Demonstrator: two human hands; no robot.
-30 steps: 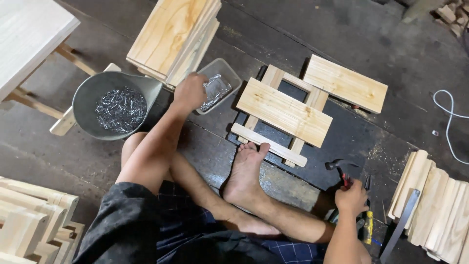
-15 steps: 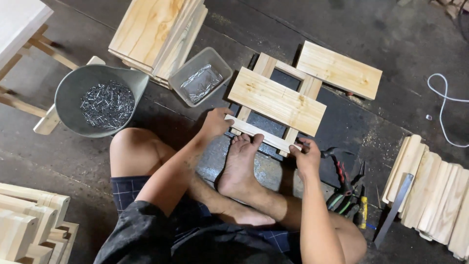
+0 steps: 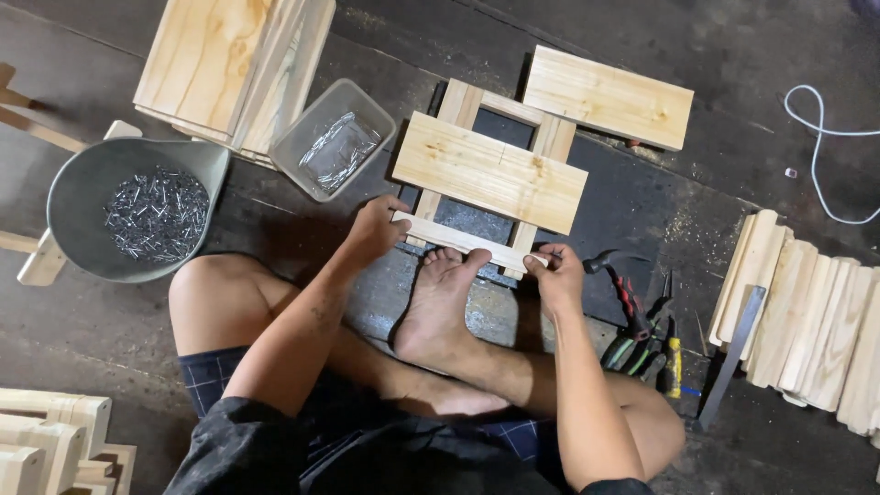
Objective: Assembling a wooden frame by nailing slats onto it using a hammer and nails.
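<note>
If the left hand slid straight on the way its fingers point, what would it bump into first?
Probably the wide pine board nailed across the frame, just beyond the thin slat that the left hand grips; depth is hard to judge.

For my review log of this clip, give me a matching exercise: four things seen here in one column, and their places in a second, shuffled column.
Things:
1. grey bowl of nails
2. clear plastic tub
3. hammer
4. thin wooden slat

Places:
A. on the floor beside the right hand
B. held at both ends, left hand on one
C. far left, by the knee
D. between bowl and wooden frame

Pairs: 1-C, 2-D, 3-A, 4-B
</note>
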